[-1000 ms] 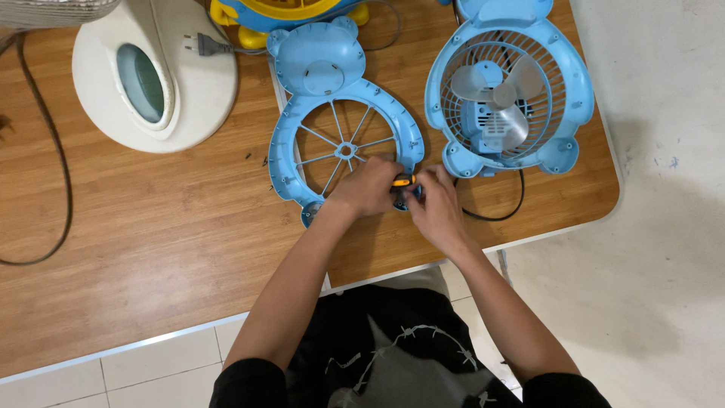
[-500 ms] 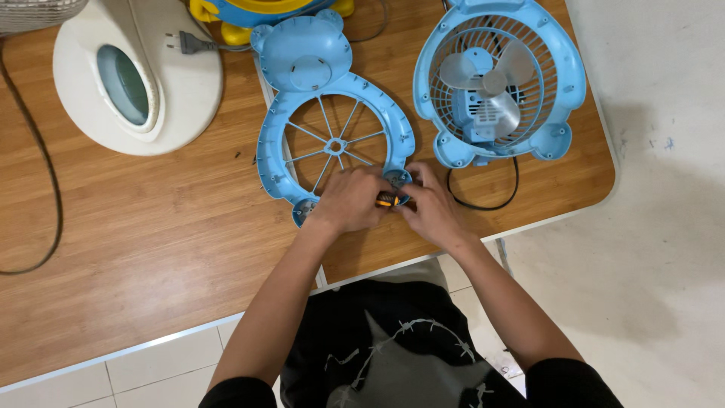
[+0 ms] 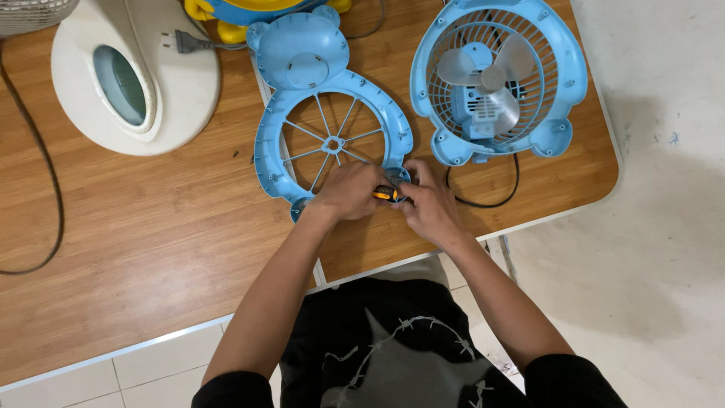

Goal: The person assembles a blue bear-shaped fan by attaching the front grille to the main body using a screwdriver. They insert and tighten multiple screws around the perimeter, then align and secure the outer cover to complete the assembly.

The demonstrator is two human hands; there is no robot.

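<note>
Nearest the camera, both forearms reach out over the wooden table [image 3: 151, 249]. The left hand [image 3: 349, 190] is curled around a small screwdriver with an orange and black handle [image 3: 386, 195], gripping it. The right hand [image 3: 429, 202] is pressed in against the same tool, its fingers bunched at the tip end; what they pinch there is hidden.

The tool sits at the lower right foot of the blue bear-shaped fan cover [image 3: 332, 121], which lies flat with its thin spokes showing. This looks like the step of working a screw at that foot. The next move likely calls for a steady, upright tool and the cover held from sliding.

Beyond it, just right, is the blue fan body with 3 blades [image 3: 495, 79], its black cord [image 3: 483, 200] looping near the right hand. Far left are a white round base [image 3: 136, 75] and a plug [image 3: 181, 41].
</note>
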